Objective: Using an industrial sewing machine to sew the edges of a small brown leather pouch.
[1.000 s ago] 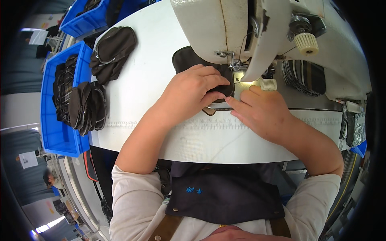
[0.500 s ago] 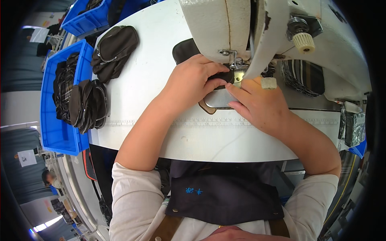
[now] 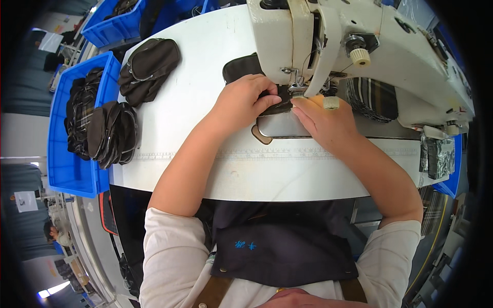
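A dark brown fabric piece [image 3: 240, 65] lies under the head of the cream sewing machine [image 3: 272, 41], its near edge beside the presser foot [image 3: 298, 88]. My left hand [image 3: 241, 105] grips the piece left of the foot, fingers bent and thumb on it. My right hand [image 3: 328, 123] has its fingers closed at the piece's edge, just right of and below the foot; some fingertips are hidden behind a cream knob [image 3: 331, 103]. Below the piece shows a metal plate [image 3: 277, 126] set in the white tabletop [image 3: 195, 61].
Blue bins [image 3: 56, 174] line the left, the nearer heaped with dark pieces [image 3: 105, 133]. Dark pouches [image 3: 144, 72] lie on the table's upper left. A striped stack [image 3: 372, 97] sits right of the needle, silvery packets [image 3: 436, 156] at the right edge. A distant person [image 3: 51, 233] appears far left.
Both hands have moved up toward the presser foot with the dark piece, uncovering more of the metal plate. The view has shifted, showing more of the machine.
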A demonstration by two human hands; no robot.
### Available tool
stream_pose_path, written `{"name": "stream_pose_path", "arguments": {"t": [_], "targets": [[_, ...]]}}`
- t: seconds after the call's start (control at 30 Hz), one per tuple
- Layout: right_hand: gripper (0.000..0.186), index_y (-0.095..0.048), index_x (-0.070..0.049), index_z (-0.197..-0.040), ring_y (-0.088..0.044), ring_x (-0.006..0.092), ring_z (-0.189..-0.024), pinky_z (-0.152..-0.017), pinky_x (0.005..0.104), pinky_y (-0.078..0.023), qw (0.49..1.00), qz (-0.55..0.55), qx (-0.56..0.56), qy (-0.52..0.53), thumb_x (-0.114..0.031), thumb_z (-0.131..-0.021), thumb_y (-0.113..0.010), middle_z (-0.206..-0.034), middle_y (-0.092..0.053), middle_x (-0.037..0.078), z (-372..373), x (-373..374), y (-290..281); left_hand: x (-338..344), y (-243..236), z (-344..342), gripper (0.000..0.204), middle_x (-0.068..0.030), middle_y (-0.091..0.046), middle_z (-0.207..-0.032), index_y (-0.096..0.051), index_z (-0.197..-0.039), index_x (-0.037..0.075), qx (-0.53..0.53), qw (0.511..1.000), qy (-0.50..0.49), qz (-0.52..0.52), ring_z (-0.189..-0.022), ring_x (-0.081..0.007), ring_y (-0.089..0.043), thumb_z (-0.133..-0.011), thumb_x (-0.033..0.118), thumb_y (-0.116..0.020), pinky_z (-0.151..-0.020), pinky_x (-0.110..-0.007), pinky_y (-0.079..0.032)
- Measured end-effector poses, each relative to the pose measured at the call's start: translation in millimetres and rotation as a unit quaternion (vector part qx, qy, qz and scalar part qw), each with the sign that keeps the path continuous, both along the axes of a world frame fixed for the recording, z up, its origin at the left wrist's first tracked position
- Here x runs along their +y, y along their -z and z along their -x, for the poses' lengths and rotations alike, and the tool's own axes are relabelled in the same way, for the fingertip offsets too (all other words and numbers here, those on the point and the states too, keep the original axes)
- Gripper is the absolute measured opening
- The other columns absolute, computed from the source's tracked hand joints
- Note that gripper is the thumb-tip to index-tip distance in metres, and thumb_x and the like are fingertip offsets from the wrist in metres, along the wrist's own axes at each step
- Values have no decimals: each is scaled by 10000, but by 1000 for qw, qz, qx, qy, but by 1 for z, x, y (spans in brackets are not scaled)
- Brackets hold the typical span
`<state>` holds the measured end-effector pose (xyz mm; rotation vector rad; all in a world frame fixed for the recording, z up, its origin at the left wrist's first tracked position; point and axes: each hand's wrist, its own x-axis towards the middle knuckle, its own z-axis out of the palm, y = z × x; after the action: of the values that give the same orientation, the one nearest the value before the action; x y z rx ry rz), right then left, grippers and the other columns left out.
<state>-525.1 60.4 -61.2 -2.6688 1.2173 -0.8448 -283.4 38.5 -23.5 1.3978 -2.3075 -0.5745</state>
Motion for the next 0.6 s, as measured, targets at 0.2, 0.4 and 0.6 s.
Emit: {"name": "stream_pose_path", "arguments": {"t": [0.2,0.4,0.6], "targets": [[197,-643,-136,-1031,-706,237,-744,-608,392,-555,997,-54,43,17,-293,-952,-733,-802,-680,31,-14,-11,0,-8,7,-5,219,-127,-692,-968,-686,-988,52,36,999,7,-27,-971,-336,-658,-971,269,-715,-827,-420,-533],[110,-607,-112,-995,-702,246,-681,-578,397,-540,977,165,135,6,-158,-900,-639,-803,-663,46,-24,-13,1,-1,1,-1,268,-110,-689,-1017,-664,-1029,79,63,998,-7,-25,-962,-353,-656,-901,285,-778,-807,-417,-538],[139,-608,-76,-901,-674,246,-628,-562,396,-528,965,250,79,-7,-153,-818,-689,-719,-648,45,-27,-11,4,20,12,18,327,-71,-688,-1028,-651,-1118,99,-29,985,2,170,-971,-312,-663,-837,204,-780,-797,-428,-570]]}}
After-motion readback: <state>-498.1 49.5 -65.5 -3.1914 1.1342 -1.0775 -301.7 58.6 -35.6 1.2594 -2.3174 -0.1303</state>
